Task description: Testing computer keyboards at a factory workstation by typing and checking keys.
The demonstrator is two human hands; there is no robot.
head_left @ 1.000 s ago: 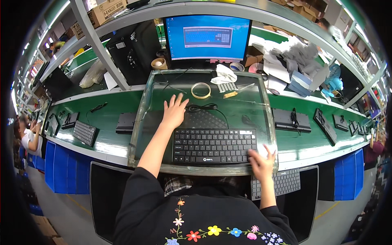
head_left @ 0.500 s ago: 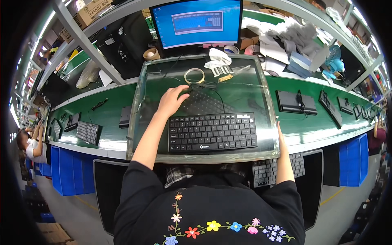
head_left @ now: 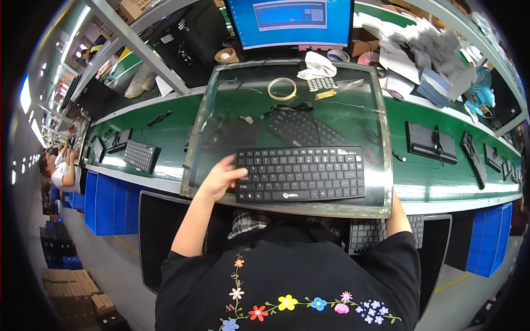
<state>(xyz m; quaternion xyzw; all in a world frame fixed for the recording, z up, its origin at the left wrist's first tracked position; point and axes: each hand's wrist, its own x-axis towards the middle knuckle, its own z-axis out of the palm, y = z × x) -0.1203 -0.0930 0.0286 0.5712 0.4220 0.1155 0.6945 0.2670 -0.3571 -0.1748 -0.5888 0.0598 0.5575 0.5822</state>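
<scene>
A black keyboard [head_left: 301, 174] lies on the glass-topped stand [head_left: 287, 208] in front of me. My left hand [head_left: 223, 175] is at its left end, fingers apart, the thumb reaching the edge keys; motion blurs the fingers a little. Behind the keyboard, its cable [head_left: 301, 106] lies bundled on the glass, and a small plug [head_left: 247, 119] rests to the left of the bundle. My right hand [head_left: 395, 205] is low at the stand's right edge, its fingers hidden there. Below that edge, another black keyboard [head_left: 369, 234] shows partly behind my right forearm.
A monitor [head_left: 292, 25] showing a keyboard picture stands behind the stand. A tape roll [head_left: 282, 89] and white cloth [head_left: 317, 67] lie on the glass. Keyboards such as this one [head_left: 139, 156] line the green bench on both sides. Blue bins [head_left: 110, 201] stand below.
My left hand has come back from the cable area to the keyboard's left end, leaving a plug visible on the glass. My right hand has dropped lower by the stand's edge. The view has shifted.
</scene>
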